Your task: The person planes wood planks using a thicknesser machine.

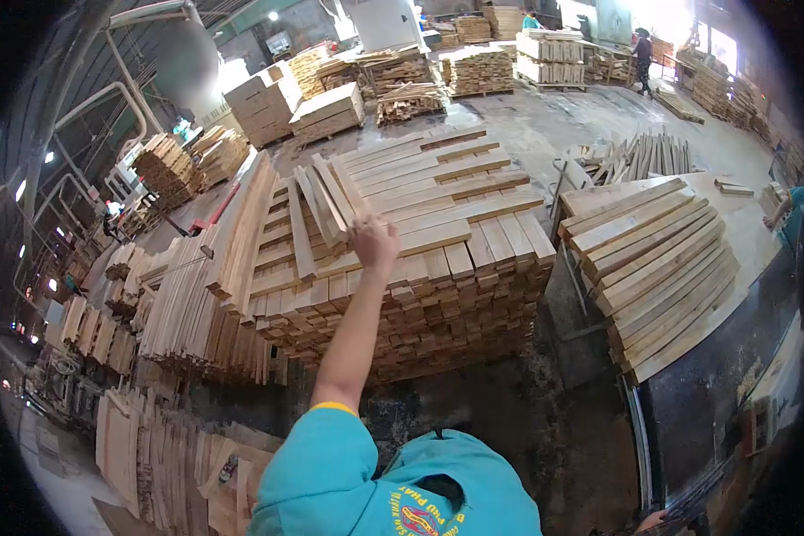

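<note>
My left hand [372, 239] reaches out over the big pallet stack [420, 295] of short boards, its fingers curled down on the loose boards [326, 201] that lie fanned and tilted on top. It looks like a grasp on the end of one board, though I cannot tell for sure how firmly it is closed. My right hand is out of view, except perhaps for a sliver at the bottom edge, so I cannot tell its state.

Judging by how things lie, the sorting is partway: beyond my hand the top layer sits in flat, even rows, while just at and left of my hand the boards are jumbled. Further left, thin slats [188, 304] lean on edge against the stack. To the right of my hand, well apart, a second stack [661, 268] of longer planks rests on the tabletop [759, 250]. No bins or boxes show; the wood rests on pallets and floor.
</note>
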Demonstrator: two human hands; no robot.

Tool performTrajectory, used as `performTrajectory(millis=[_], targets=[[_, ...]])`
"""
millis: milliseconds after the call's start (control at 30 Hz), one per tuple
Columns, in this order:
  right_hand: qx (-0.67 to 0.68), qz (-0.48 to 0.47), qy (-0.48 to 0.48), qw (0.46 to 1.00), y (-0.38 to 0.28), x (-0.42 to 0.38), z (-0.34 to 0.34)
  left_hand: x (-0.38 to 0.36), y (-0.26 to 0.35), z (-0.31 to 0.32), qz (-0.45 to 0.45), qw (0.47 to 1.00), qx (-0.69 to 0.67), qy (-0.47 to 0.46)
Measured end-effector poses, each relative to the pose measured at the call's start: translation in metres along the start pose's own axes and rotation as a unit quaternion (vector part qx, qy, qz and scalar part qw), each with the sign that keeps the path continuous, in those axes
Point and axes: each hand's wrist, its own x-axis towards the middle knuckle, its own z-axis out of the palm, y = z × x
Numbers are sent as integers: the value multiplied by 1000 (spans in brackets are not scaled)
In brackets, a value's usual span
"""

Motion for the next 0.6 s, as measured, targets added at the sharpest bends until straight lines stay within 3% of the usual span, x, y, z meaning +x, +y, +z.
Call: performTrajectory(millis=[133, 200, 233, 300, 467, 567, 600], targets=[[-3, -2, 3, 1000, -1, -1, -1, 36, -28, -13, -58, 996, 70, -17], [-5, -2, 2, 1000, 0, 1, 1, 47, -57, 12, -100, 988, 117, -33], [-7, -2, 3, 1000, 1, 1, 1, 46, -87, 37, -48, 987, 155, -11], [-10, 0, 3, 1000, 1, 3, 3, 46, -119, 34, -37, 987, 149, -38], [-33, 12, 5, 999, 3, 8, 9, 43, -143, -11, -22, 989, 119, -89], [-45, 11, 7, 999, 6, 11, 15, 49, -167, -18, -151, 968, 189, -63], [-29, -4, 38, 999, 13, 20, 27, 54, -194, -2, -152, 968, 190, -64]])
